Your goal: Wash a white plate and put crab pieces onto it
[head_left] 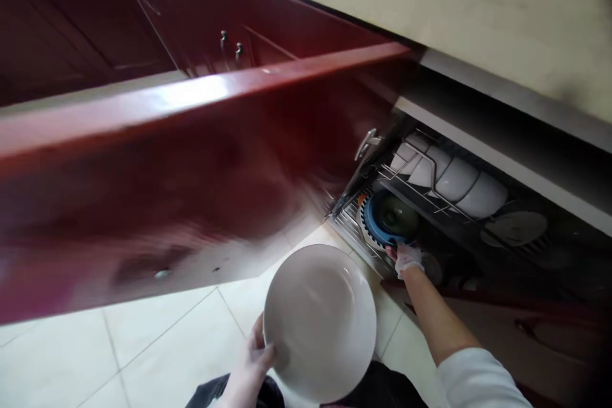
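Observation:
A large white plate (319, 324) is held low in front of me. My left hand (258, 357) grips its left rim, thumb on top and fingers behind. My right hand (405, 257), in a thin clear glove, reaches into the lower part of the open cabinet. Its fingers close on the near rim of a blue bowl (373, 220); the fingertips are partly hidden. Inside the blue bowl sits a dark green, see-through dish (394, 213). Beneath them, a plate with a black-and-white striped rim (362, 223) shows at the left.
An open red cabinet door (215, 166) stretches across the left. White bowls (459, 180) line the upper wire rack (433, 166), above the right hand. A pale plate (514, 228) lies farther right in shadow. The cream countertop edge (430, 6) overhangs the cabinet; tiled floor (167, 338) lies below.

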The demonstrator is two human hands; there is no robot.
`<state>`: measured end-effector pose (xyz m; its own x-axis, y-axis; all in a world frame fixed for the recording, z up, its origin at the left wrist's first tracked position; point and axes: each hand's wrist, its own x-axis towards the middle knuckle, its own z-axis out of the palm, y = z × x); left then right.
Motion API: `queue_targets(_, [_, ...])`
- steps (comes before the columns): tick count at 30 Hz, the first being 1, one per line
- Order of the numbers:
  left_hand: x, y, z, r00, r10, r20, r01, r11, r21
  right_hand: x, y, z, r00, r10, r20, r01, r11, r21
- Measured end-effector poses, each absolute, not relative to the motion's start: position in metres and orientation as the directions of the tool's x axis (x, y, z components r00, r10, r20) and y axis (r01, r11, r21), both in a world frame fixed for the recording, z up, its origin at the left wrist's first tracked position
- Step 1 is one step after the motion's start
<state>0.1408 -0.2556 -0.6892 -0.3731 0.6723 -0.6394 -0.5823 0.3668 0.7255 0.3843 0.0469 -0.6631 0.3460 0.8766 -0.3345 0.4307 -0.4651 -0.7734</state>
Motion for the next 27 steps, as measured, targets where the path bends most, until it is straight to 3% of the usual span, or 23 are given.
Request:
queue_targets(4, [0.162, -0.274, -0.629, -0.164, 0.671, -0.723, -0.708, 0.431, 0.56, 0.364, 0.014, -0.612, 0.284, 0.89, -0.356, 0.491, -0.454, -0.744])
queue_targets(6, [0.168, -0.292, -0.593, -0.054, 0.684, -0.727, -0.764, 0.441, 0.472, 0.355, -0.01, -0.567, 0.242, 0.898, -0.368, 0.516, -0.44, -0.735])
queue_targets(8, [0.171, -0.317, -0.555, -0.003, 0.677, -0.736, -0.806, 0.434, 0.402, 0.341, -0.039, -0.506, 0.137, 0.944, -0.299, 0.552, -0.323, -0.769])
queue_targets(9, [0.171, -0.332, -0.536, 0.002, 0.663, -0.749, -0.824, 0.426, 0.375, 0.33, -0.053, -0.47, 0.05, 0.975, -0.218, 0.575, -0.206, -0.792])
queue_targets(11, [0.169, -0.362, -0.494, 0.0, 0.619, -0.785, -0.847, 0.418, 0.329, 0.296, -0.08, -0.393, -0.271, 0.952, 0.145, 0.594, 0.284, -0.753])
queue_targets(13, [0.163, -0.391, -0.449, -0.017, 0.577, -0.817, -0.862, 0.405, 0.304, 0.246, -0.1, -0.323, -0.538, 0.758, 0.368, 0.495, 0.638, -0.59])
queue_targets(14, [0.159, -0.405, -0.427, -0.035, 0.563, -0.826, -0.868, 0.392, 0.305, 0.216, -0.106, -0.296, -0.635, 0.674, 0.378, 0.449, 0.72, -0.529])
queue_targets(18, [0.14, -0.455, -0.348, -0.176, 0.525, -0.833, -0.874, 0.306, 0.377, 0.107, -0.125, -0.255, -0.87, 0.483, 0.1, 0.388, 0.795, -0.466])
queue_targets(21, [0.129, -0.494, -0.302, -0.305, 0.443, -0.843, -0.843, 0.286, 0.455, 0.081, -0.146, -0.259, -0.826, 0.458, -0.33, 0.559, 0.739, -0.375])
queue_targets(24, [0.125, -0.529, -0.267, -0.413, 0.341, -0.844, -0.823, 0.258, 0.507, 0.124, -0.17, -0.252, -0.746, 0.46, -0.481, 0.629, 0.725, -0.281])
queue_targets(27, [0.129, -0.553, -0.239, -0.484, 0.243, -0.841, -0.811, 0.237, 0.535, 0.213, -0.184, -0.233, -0.663, 0.54, -0.518, 0.727, 0.629, -0.274])
